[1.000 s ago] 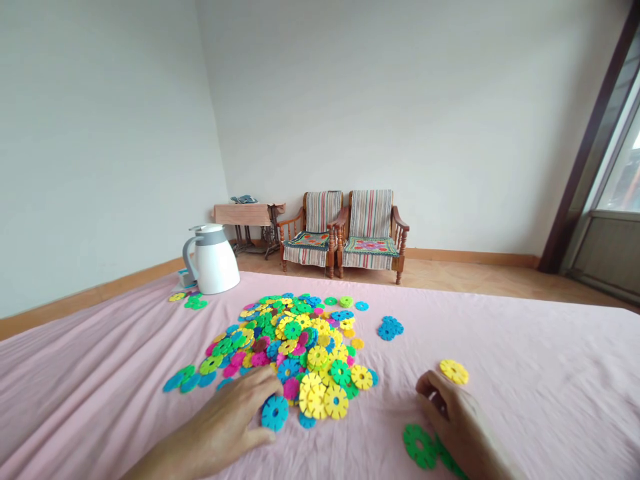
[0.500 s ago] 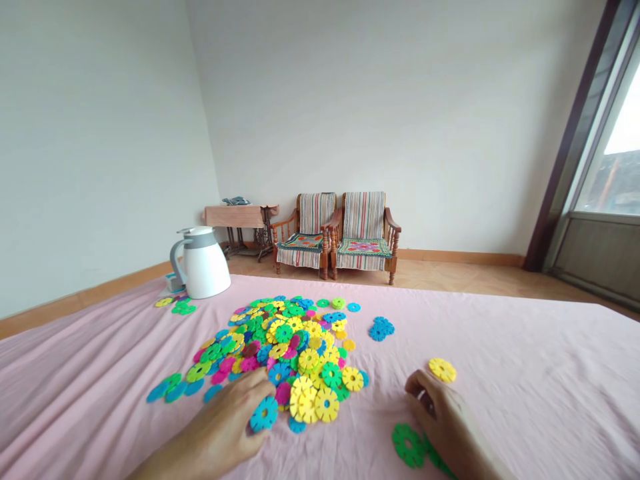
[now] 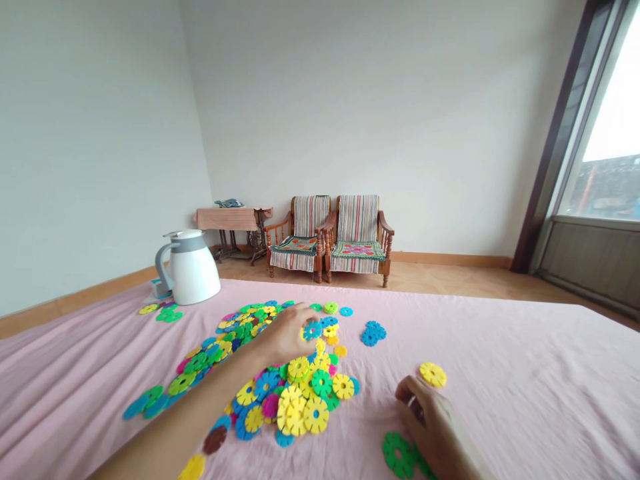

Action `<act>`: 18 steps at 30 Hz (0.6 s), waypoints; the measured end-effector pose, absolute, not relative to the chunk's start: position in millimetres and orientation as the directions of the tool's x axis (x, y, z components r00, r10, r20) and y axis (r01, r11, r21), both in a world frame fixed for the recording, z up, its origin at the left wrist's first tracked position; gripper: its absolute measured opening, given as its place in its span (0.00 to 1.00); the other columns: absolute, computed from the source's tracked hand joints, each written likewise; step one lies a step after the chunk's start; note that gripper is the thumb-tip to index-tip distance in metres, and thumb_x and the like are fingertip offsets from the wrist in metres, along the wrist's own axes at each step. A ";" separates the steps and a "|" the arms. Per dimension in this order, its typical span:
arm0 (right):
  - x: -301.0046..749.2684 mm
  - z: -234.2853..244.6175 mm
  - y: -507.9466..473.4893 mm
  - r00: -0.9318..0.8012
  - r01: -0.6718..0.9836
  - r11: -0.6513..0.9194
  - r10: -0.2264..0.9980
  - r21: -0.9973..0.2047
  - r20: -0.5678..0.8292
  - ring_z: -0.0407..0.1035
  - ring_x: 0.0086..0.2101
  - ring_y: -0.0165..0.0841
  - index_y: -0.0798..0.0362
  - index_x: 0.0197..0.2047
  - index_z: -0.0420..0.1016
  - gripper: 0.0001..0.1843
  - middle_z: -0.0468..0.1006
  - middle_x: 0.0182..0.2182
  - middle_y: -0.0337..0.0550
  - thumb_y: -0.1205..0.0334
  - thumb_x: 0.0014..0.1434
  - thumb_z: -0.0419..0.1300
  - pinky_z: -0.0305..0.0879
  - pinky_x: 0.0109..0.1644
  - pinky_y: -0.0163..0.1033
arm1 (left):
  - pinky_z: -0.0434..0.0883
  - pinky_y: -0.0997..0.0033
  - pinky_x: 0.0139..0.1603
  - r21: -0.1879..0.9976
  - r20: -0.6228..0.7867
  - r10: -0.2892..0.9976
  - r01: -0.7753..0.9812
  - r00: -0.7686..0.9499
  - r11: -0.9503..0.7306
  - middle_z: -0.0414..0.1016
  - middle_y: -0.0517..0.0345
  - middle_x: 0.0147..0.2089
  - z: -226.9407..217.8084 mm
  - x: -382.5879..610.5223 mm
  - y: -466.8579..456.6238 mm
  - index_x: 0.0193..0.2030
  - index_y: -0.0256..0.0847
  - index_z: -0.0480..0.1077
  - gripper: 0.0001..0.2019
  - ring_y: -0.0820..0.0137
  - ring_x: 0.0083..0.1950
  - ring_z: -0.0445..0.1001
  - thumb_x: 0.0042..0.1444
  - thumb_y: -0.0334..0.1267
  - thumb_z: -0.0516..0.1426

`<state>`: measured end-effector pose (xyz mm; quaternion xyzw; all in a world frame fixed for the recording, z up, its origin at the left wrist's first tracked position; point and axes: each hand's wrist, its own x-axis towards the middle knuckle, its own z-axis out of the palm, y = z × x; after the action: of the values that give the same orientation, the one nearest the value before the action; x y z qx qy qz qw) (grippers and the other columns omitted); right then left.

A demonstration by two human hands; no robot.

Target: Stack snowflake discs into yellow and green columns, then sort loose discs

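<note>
My left hand (image 3: 296,331) is over the far right part of a heap of flower-shaped plastic discs (image 3: 296,408). Between its thumb and fingers is a blue notched disc (image 3: 311,330). The heap mixes yellow, green, blue, pink and dark red discs, partly hidden by my left forearm. To the right, my right hand (image 3: 425,410) rests on the cloth, fingers curled in and no disc visible in them. A yellow disc (image 3: 433,375) lies just beyond it. Green discs (image 3: 399,455) lie beside its wrist, one partly covered.
A pink cloth (image 3: 525,373) covers the table. A white and grey jug (image 3: 193,270) stands at the back left, with a few discs (image 3: 169,313) before it. Several blue discs (image 3: 373,333) lie right of the heap. Two wooden armchairs (image 3: 357,223) stand against the wall.
My left hand has moved away from me and to the right across the heap, carrying the blue disc. My right hand keeps its place and shape. The view has shifted slightly.
</note>
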<state>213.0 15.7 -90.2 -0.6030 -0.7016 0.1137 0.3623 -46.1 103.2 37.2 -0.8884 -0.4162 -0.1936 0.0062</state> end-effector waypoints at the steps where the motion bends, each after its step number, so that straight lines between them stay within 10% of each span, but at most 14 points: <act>1: 212.6 -90.6 15.9 -0.003 0.764 0.247 0.925 -0.596 0.380 0.64 0.22 0.28 0.51 0.28 0.63 0.06 0.68 0.22 0.35 0.66 0.54 0.48 0.57 0.27 0.32 | 0.67 0.72 0.41 0.125 0.316 0.744 0.751 0.589 -0.648 0.71 0.56 0.39 35.0 -35.1 119.3 0.41 0.39 0.70 0.14 0.67 0.39 0.70 0.44 0.32 0.57; 18: 212.9 -103.7 24.0 0.044 0.704 0.306 0.882 -0.641 0.470 0.61 0.19 0.25 0.51 0.25 0.63 0.07 0.66 0.21 0.34 0.62 0.54 0.50 0.55 0.24 0.29 | 0.70 0.57 0.47 -0.066 0.012 0.821 0.820 0.571 -0.569 0.67 0.51 0.52 -14.3 58.8 255.7 0.51 0.37 0.65 0.14 0.64 0.48 0.70 0.60 0.40 0.54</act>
<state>212.9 24.0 -103.7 -0.5798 -0.6836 0.1033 0.4312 58.8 255.7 -14.3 -0.8857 -0.4630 0.0100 0.0321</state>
